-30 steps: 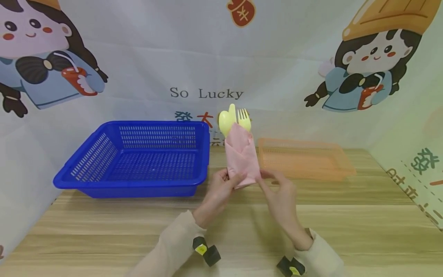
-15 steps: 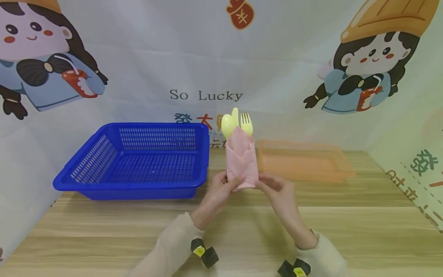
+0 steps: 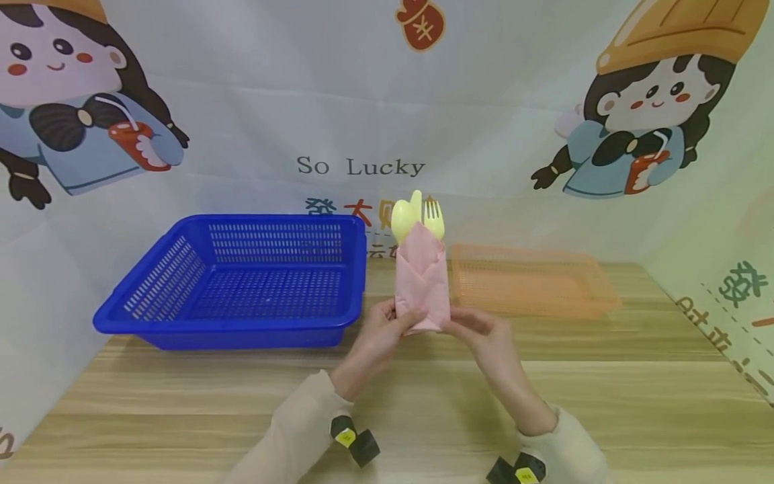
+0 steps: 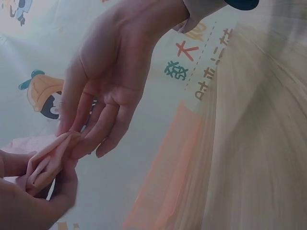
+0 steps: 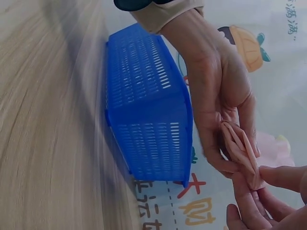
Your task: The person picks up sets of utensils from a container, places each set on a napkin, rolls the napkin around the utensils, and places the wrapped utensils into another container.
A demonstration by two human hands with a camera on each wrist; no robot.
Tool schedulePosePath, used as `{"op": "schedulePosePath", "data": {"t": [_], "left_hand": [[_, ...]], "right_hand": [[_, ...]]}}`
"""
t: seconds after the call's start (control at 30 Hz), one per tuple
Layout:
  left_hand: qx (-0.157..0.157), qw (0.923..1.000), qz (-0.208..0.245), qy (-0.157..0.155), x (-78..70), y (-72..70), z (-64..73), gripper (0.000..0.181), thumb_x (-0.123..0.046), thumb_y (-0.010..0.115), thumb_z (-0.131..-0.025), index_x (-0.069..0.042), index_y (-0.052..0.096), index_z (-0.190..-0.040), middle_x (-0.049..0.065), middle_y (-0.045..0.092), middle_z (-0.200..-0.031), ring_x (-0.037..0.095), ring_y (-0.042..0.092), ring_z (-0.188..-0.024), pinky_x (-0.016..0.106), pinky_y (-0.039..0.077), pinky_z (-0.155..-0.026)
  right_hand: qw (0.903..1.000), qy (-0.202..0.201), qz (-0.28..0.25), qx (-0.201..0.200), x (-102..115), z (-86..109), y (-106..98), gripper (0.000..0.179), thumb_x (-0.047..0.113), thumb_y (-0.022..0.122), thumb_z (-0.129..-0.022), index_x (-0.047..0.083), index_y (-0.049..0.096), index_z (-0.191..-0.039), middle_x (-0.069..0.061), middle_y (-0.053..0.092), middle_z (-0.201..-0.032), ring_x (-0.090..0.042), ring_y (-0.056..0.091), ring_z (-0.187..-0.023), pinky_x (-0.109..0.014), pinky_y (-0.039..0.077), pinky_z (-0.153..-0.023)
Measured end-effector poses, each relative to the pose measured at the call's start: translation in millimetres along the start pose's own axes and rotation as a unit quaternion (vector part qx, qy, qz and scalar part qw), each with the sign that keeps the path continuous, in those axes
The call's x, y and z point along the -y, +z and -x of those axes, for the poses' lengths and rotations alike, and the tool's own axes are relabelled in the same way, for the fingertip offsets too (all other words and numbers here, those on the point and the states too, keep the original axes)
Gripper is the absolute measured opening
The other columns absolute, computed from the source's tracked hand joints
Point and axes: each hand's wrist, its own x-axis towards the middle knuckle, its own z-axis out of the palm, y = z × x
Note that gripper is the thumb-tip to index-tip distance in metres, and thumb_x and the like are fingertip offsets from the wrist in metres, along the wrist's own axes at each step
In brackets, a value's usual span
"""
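Note:
A folded pink napkin [image 3: 421, 279] is held upright above the table, its overlapping folds facing me. From its top stick a pale yellow spoon [image 3: 404, 220], a knife [image 3: 416, 202] and a fork [image 3: 433, 220]. My left hand [image 3: 381, 333] grips the lower left corner, thumb in front and fingers behind. At the lower right corner, my right hand [image 3: 490, 343] pinches the napkin between thumb and fingers. Both wrist views show the napkin's layered bottom edge [image 4: 50, 160] between the two hands; in the right wrist view the napkin [image 5: 242, 153] hides most of the cutlery.
A blue plastic basket [image 3: 230, 323] stands on the wooden table [image 3: 242, 390] to the left. Behind my right hand sits a shallow orange basket [image 3: 535, 306]. A printed cloth [image 3: 484, 134] hangs at the back and sides.
Both hands have lowered the napkin and cutlery slightly, and the bundle has turned from a left lean to nearly upright. Each hand keeps its hold on a lower corner.

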Motion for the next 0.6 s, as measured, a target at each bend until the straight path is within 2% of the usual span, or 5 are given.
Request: {"op": "schedulePosePath", "data": {"t": [0.3, 0.4, 0.6], "left_hand": [[0.026, 0.9993, -0.023, -0.013, -2.8, -4.5, 0.2, 0.027, -0.007, 0.055, -0.087, 0.011, 0.054, -0.107, 0.001, 0.06, -0.081, 0.004, 0.049, -0.067, 0.019, 0.044, -0.065], [0.033, 0.9991, -0.027, -0.009, -3.1, -5.2, -0.3, 0.026, -0.006, 0.054, -0.087, 0.011, 0.055, -0.107, 0.001, 0.059, -0.081, 0.004, 0.049, -0.066, 0.019, 0.044, -0.063], [0.028, 0.999, -0.036, -0.004, -3.3, -6.2, 0.4, 0.024, -0.007, 0.055, -0.087, 0.01, 0.057, -0.103, -0.001, 0.057, -0.075, 0.005, 0.048, -0.063, 0.019, 0.041, -0.059]], "right_hand": [[0.9984, 0.03, -0.042, 0.023, -3.6, -1.4, -1.0, 0.031, 0.01, 0.063, -0.08, -0.003, 0.059, -0.108, -0.014, 0.063, -0.104, -0.016, 0.059, -0.089, -0.036, 0.043, -0.088], [0.9979, 0.038, -0.047, 0.025, -3.8, -1.8, -0.8, 0.031, 0.01, 0.063, -0.081, -0.003, 0.058, -0.109, -0.013, 0.063, -0.104, -0.015, 0.058, -0.09, -0.036, 0.042, -0.088], [0.9984, 0.037, -0.036, 0.022, -1.2, -0.3, 0.5, 0.032, 0.012, 0.063, -0.081, -0.001, 0.058, -0.109, -0.013, 0.061, -0.109, -0.021, 0.054, -0.1, -0.041, 0.037, -0.094]]}}
